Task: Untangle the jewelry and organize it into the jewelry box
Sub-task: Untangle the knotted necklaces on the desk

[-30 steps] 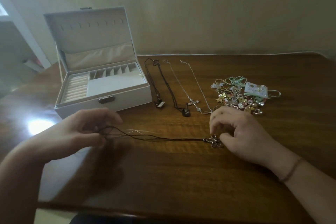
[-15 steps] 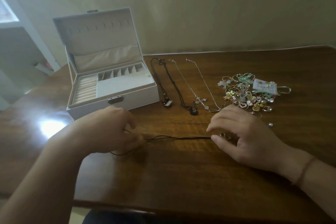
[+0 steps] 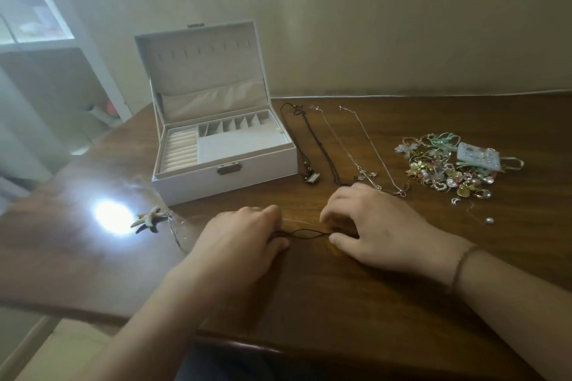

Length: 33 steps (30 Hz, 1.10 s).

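Note:
A thin black cord necklace (image 3: 305,232) runs in a short loop on the wooden table (image 3: 340,303) between my two hands. My left hand (image 3: 241,240) pinches its left end with curled fingers. My right hand (image 3: 371,227) pinches the right end; the flower pendant is hidden under it. The white jewelry box (image 3: 223,179) stands open behind my left hand, with ring rolls and small compartments showing. Three necklaces (image 3: 328,148) lie straightened to the right of the box. A tangled heap of jewelry (image 3: 445,167) sits at the right.
A starfish pendant on a clear thread (image 3: 147,218) lies left of my left hand, beside a bright glare spot on the table. A loose pearl earring (image 3: 489,220) lies in front of the heap. The table's front edge runs just below my forearms.
My hands have come closer together, shortening the visible stretch of black cord. The camera view has swung left, bringing the starfish pendant into sight.

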{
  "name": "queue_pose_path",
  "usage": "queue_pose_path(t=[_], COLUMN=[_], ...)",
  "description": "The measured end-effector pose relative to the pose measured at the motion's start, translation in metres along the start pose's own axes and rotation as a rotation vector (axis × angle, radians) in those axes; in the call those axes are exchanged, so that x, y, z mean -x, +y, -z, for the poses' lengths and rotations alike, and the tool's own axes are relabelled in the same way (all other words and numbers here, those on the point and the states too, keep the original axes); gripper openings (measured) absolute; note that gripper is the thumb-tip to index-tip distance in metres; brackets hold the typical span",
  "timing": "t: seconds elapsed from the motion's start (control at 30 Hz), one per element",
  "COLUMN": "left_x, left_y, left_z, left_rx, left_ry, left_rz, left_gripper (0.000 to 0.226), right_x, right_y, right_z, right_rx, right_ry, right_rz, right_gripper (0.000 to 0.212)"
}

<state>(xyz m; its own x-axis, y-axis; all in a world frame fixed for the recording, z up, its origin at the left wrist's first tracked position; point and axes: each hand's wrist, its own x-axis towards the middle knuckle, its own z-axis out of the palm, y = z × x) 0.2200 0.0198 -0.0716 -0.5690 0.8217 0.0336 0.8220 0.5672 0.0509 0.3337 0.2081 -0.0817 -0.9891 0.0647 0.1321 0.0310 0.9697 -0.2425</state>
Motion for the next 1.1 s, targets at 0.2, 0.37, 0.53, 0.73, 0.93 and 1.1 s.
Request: queue_pose_path(t=[0.2, 0.37, 0.53, 0.73, 0.93, 1.1], left_x=[-0.006, -0.010, -0.012, -0.033, -0.046, -0.047], left_y=[0.015, 0.019, 0.021, 0.020, 0.008, 0.002], left_z=[-0.011, -0.017, 0.003, 0.027, 0.042, 0.049], left_rx=[0.040, -0.136, 0.538, 1.256, 1.503, 1.573], left_ry=[0.108, 0.068, 0.252, 0.304, 0.340, 0.355], left_rz=[-0.042, -0.096, -0.013, 0.072, 0.169, 0.134], left_gripper=[0.015, 0.023, 0.013, 0.024, 0.027, 0.025], right_x=[0.007, 0.009, 0.004, 0.014, 0.017, 0.018], right_y=[0.001, 0.002, -0.001, 0.015, 0.017, 0.015], right_z=[-0.001, -0.003, -0.008, -0.002, -0.003, -0.008], right_rx=[-0.084, -0.185, -0.249, -0.364, -0.570, -0.298], right_ry=[-0.015, 0.037, 0.105, 0.063, 0.166, 0.273], right_rz=[-0.017, 0.020, 0.013, -0.088, -0.060, 0.061], right_gripper=[0.039, 0.036, 0.037, 0.048, 0.081, 0.033])
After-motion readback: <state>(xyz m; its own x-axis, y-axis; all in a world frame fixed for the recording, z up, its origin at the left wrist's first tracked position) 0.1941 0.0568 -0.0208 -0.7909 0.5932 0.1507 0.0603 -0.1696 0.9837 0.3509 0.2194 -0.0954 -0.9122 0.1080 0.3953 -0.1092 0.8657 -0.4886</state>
